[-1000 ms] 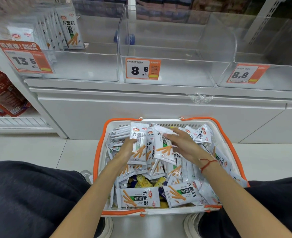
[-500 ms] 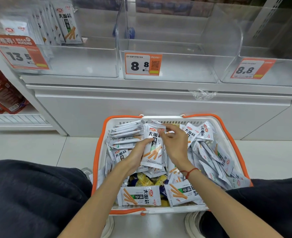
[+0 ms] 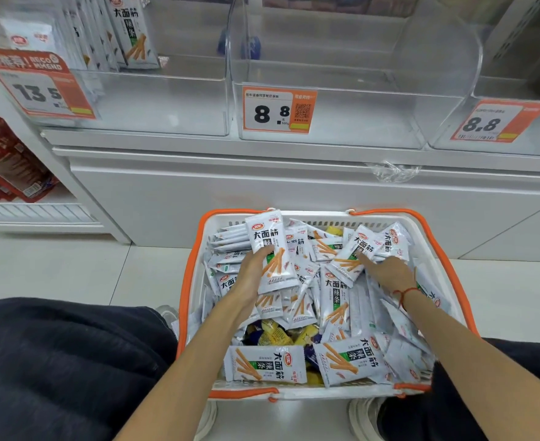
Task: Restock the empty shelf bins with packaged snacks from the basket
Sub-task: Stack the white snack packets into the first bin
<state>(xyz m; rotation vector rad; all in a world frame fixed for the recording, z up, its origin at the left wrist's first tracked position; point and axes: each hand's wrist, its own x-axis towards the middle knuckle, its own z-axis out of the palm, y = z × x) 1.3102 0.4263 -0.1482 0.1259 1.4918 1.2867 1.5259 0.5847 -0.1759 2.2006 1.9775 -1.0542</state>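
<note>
A white basket with orange handles [image 3: 195,249] sits on the floor between my knees, full of white snack packets. My left hand [image 3: 251,275] grips an upright stack of these packets [image 3: 270,246] at the basket's left middle. My right hand [image 3: 386,272] rests on the pile at the right, fingertips on a tilted packet [image 3: 354,253]; whether it grips it I cannot tell. Above, the clear left shelf bin [image 3: 154,100] holds several of the same packets [image 3: 132,33] at its back left. The middle bin [image 3: 357,100] has no packets in it.
A third clear bin [image 3: 532,122] stands at the right. Orange price tags [image 3: 278,111] hang on the bin fronts. A white cabinet front [image 3: 262,192] lies between bins and basket. Red packages [image 3: 4,167] fill a lower shelf at left. Yellow packets [image 3: 278,335] lie under the white ones.
My right hand let go of the stack and moved right onto another packet. My left hand keeps the stack, raised slightly. The camera has come closer to the shelf.
</note>
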